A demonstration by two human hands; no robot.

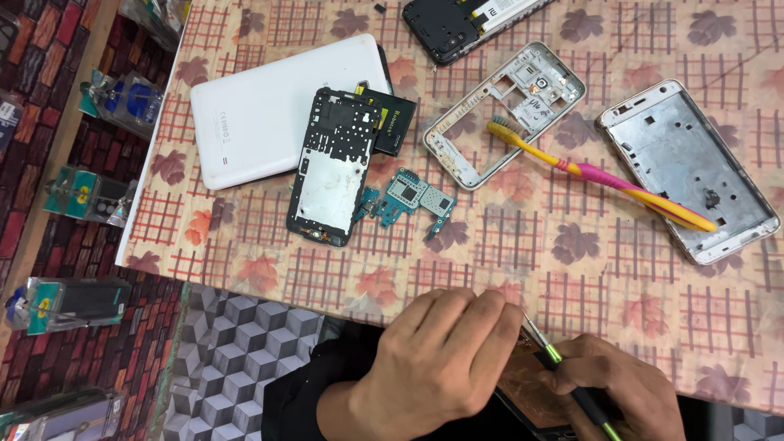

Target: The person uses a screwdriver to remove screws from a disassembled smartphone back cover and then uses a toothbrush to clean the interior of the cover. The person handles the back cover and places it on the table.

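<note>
At the table's near edge, my left hand (pixel 441 363) lies curled over a dark phone part with a copper-coloured face (pixel 523 388), holding it. My right hand (pixel 625 388) grips a black and green screwdriver (pixel 572 384), whose metal tip points up-left toward my left fingers. Most of the held part is hidden under both hands.
On the leaf-patterned tablecloth (pixel 572 269) lie a white tablet back (pixel 269 106), a black phone frame (pixel 331 167), a black battery (pixel 396 122), a blue circuit board (pixel 408 200), two silver frames (pixel 506 110) (pixel 690 167), a yellow-pink toothbrush (pixel 604 175) and a dark phone (pixel 453 24).
</note>
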